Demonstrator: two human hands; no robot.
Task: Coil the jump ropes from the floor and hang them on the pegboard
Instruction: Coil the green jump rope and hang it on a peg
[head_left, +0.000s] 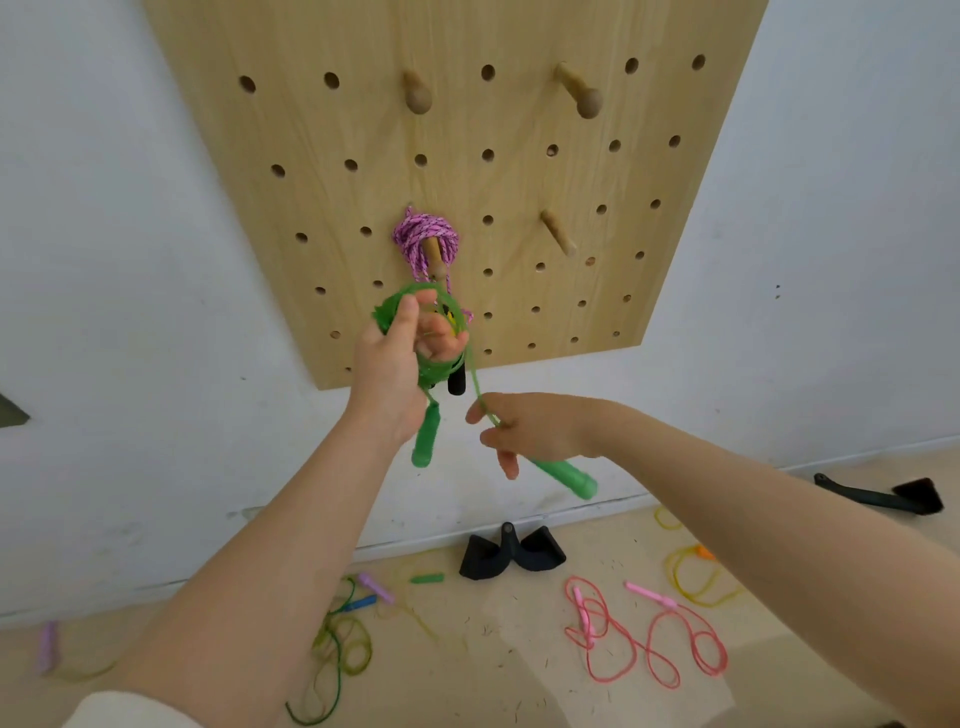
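A wooden pegboard (519, 182) hangs on the white wall. A pink braided rope (423, 241) is coiled over one of its pegs. My left hand (395, 358) grips a coil of green jump rope (395, 312) just below that peg, and one green handle (426, 439) dangles under it. My right hand (524, 426) pinches the loose green cord to the right. The second green handle (566, 475) hangs by its fingers. A black handle (457, 384) shows behind the coil.
Bare pegs (558, 234) stick out at the upper middle, upper right and right of the board. On the floor lie a pink rope (644, 634), a yellow rope (696, 577), a dark green rope (337, 644), a black foam grip (511, 553) and a black brush (883, 496).
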